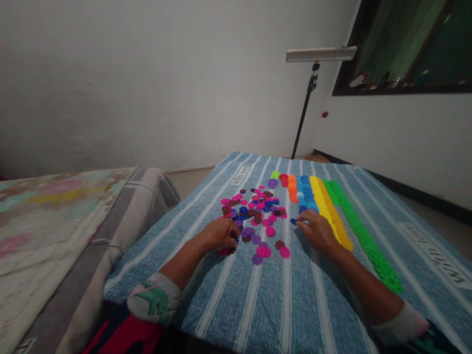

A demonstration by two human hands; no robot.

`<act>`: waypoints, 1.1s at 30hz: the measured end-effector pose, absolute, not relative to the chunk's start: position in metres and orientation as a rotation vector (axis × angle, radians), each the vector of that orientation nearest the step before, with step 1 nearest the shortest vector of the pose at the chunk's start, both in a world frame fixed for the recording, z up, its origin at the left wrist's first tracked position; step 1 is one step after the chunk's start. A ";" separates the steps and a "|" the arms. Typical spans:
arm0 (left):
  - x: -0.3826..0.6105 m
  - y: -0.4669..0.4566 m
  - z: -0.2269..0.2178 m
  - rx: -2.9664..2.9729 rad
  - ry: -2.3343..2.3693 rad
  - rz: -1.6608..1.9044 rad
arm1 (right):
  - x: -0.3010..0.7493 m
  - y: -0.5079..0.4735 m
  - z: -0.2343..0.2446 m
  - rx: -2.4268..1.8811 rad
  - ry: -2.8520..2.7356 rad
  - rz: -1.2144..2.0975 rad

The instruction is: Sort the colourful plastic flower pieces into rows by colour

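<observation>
My right hand [316, 229] pinches a dark blue notched plastic disc [294, 221] between thumb and fingertips, just left of the sorted rows. Along the near left edge of a loose mixed pile of discs [270, 231], my left hand [220, 234] is closed, fingers curled down. What its fingertips hold, if anything, is hidden. Pink, purple, brown and dark blue discs make up the pile. To the right lie colour rows: an orange row [292, 189], a blue row [306, 189], a yellow row [328, 211] and a long green row [368, 241].
A blue striped cloth [250, 300] covers the surface under the discs. At the left stands another cloth-covered surface [55, 236], with a gap between. Behind, a black stand [303, 118] carries a light bar near the wall. A dark-framed window [409, 49] is at the upper right.
</observation>
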State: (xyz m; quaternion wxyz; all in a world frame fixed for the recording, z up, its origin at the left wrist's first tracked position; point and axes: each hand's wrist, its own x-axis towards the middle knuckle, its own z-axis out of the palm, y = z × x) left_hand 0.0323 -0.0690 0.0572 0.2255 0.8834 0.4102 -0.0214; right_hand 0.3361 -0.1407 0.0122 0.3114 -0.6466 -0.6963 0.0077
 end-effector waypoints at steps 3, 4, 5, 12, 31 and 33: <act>0.032 -0.068 0.056 2.480 1.143 -0.090 | 0.363 -0.125 0.017 -1.939 -1.817 -0.083; 0.032 -0.068 0.056 2.490 1.146 -0.091 | 0.370 -0.121 0.017 -2.001 -1.816 -0.109; 0.032 -0.067 0.056 2.497 1.144 -0.088 | 0.375 -0.117 0.016 -2.051 -1.819 -0.130; 0.030 -0.070 0.061 2.478 1.154 -0.096 | 0.384 -0.102 0.010 -2.243 -1.883 -0.146; 0.031 -0.070 0.059 2.456 1.264 -0.053 | 0.336 -0.109 0.015 -1.981 -2.157 -0.320; 0.030 -0.069 0.058 2.448 1.259 -0.051 | 0.312 -0.113 0.014 -1.784 -2.201 -0.223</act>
